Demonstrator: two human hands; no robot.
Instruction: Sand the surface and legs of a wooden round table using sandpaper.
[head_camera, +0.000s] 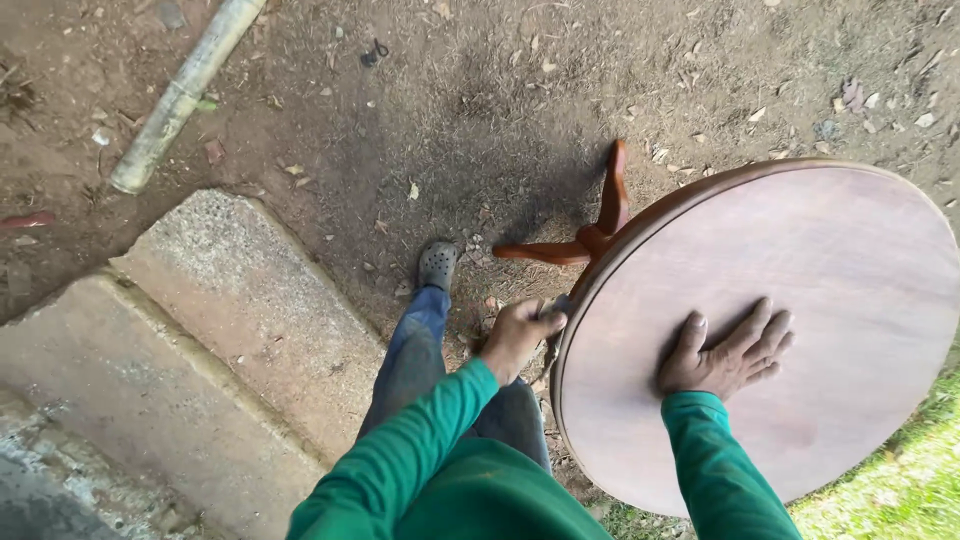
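Head view, round wooden table (850, 300) tilted, right hand (728, 352) flat open on top, left hand (518, 337) gripping its rim.

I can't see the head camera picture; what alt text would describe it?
A person in green sleeves steadies a round reddish-brown wooden table top, right hand flat on it, left hand gripping its rim. Its curved wooden legs point over bare dirt ground.
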